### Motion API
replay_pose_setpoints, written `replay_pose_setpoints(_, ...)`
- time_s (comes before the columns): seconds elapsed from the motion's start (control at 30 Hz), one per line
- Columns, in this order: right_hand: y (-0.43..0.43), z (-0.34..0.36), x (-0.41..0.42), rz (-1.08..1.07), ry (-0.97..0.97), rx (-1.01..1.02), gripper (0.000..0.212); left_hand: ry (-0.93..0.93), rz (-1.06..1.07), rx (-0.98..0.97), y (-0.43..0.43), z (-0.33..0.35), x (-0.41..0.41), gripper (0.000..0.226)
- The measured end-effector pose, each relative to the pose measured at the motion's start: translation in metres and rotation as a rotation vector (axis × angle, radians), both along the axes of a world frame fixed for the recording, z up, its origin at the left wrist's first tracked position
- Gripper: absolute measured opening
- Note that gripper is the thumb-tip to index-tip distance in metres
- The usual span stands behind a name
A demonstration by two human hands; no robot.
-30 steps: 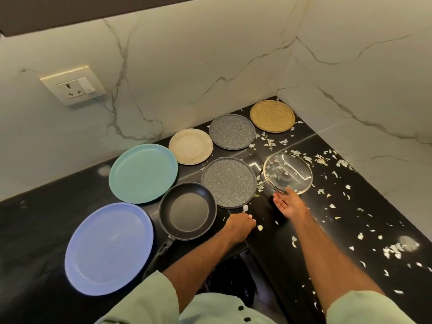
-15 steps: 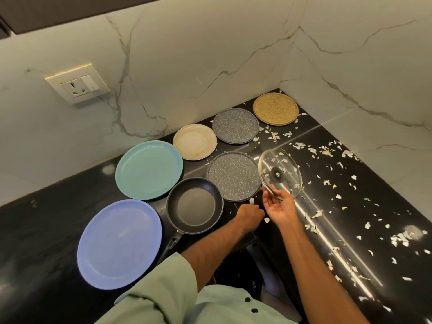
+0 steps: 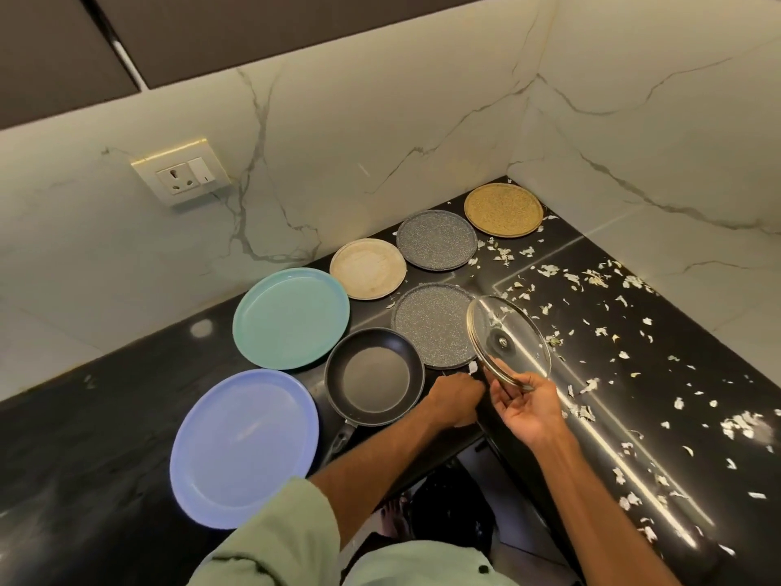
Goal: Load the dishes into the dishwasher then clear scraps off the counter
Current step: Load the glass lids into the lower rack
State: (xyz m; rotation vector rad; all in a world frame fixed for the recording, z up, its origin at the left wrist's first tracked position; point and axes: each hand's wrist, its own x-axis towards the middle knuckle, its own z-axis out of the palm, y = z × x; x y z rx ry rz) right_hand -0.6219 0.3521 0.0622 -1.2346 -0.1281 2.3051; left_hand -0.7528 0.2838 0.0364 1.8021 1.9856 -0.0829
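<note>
My right hand [image 3: 526,410] grips the rim of a glass lid [image 3: 507,340] and holds it tilted up off the black counter [image 3: 84,437]. My left hand [image 3: 454,397] rests curled on the counter edge beside the black frying pan [image 3: 374,376]. Plates lie flat in an arc: a blue plate [image 3: 243,448], a teal plate [image 3: 291,317], a beige plate [image 3: 367,268], two grey speckled plates [image 3: 437,238] [image 3: 431,323] and a gold plate [image 3: 503,210]. White scraps [image 3: 600,332] are scattered over the right side of the counter.
Marble walls meet in a corner behind the plates, with a power socket [image 3: 181,176] on the left wall. Dark cabinets hang above. A dark gap opens below the counter's inner corner, near my body.
My right hand took hold of the glass lid that lay flat on the counter and raised it, tilting it upright. My left hand stayed by the pan.
</note>
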Motion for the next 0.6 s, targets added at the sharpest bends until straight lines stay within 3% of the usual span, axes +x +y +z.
replay_pose_setpoints(0.4,-0.043,0.005,-0.017,-0.021,-0.105,-0.056,0.04,-0.159,0.417,0.391,-0.047,0.014,-0.074,0.021)
replay_pose_setpoints(0.47,-0.048,0.006,-0.02,-0.019,-0.117,-0.057,0.041,-0.221,0.584,0.406,-0.04,0.02,-0.091,0.021)
replay_pose_setpoints(0.6,-0.049,0.01,-0.026,-0.001,-0.132,-0.02,0.045,-0.533,1.062,0.379,-0.004,0.027,-0.141,0.02)
